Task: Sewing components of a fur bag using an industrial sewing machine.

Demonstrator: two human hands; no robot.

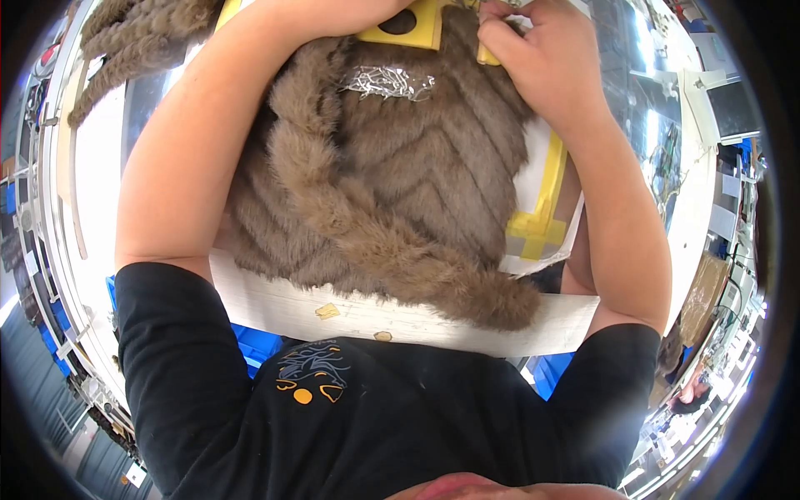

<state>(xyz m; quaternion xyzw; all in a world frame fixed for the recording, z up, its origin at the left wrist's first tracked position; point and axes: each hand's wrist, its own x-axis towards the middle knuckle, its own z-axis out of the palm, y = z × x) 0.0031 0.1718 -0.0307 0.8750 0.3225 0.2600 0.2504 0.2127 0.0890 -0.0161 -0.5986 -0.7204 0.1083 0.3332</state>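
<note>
I wear this camera on my head, the left of a side-by-side pair, facing steeply down so that my right fingers [502, 37] lie at its top edge and my black shirt [467, 417] fills the part below them. It sits near above my forearms [196, 125], its wide fisheye bending straight edges far out from my fingers.

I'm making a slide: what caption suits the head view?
Brown fur under a fluffy strip, the right hand at the fur's far side.
</note>
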